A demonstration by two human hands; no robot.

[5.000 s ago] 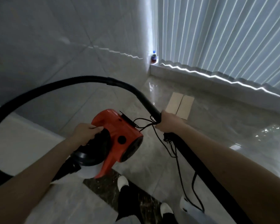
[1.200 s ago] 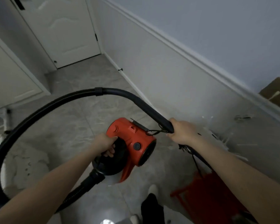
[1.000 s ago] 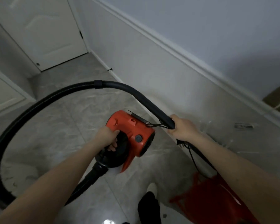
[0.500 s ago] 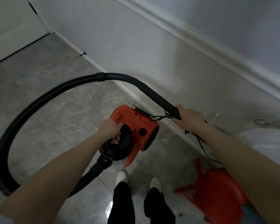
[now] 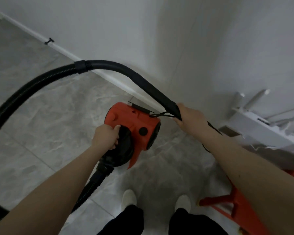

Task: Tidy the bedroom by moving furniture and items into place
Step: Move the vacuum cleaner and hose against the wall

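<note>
Head view shows the left hand (image 5: pixel 104 139) curled round the black grip of the orange vacuum (image 5: pixel 134 131), carried above the floor (image 5: pixel 41 124) close to the wall (image 5: pixel 143 39), just short of the skirting. The right hand (image 5: pixel 190 118) is wrapped round the rigid black wand (image 5: pixel 153 89), where a thin cord (image 5: pixel 161 114) runs off the vacuum's top.

To do this step well, I judge the body should go down level near the skirting, with the wand kept raised until the body sits flat, so the hose (image 5: pixel 32 85) does not drag it over. The big hose loop to the left wants room; laid along the wall it would stay out of the way. The loose cord could snag and is best gathered first.

The vacuum shell is smooth, rounded hard plastic with a black domed end. The hose is ribbed and flexible, joined by a collar to the smooth curved wand. The floor is glossy marbled tile, likely slippery. To the right stand a white frame (image 5: pixel 255 126) and an orange stool (image 5: pixel 236 207).
</note>
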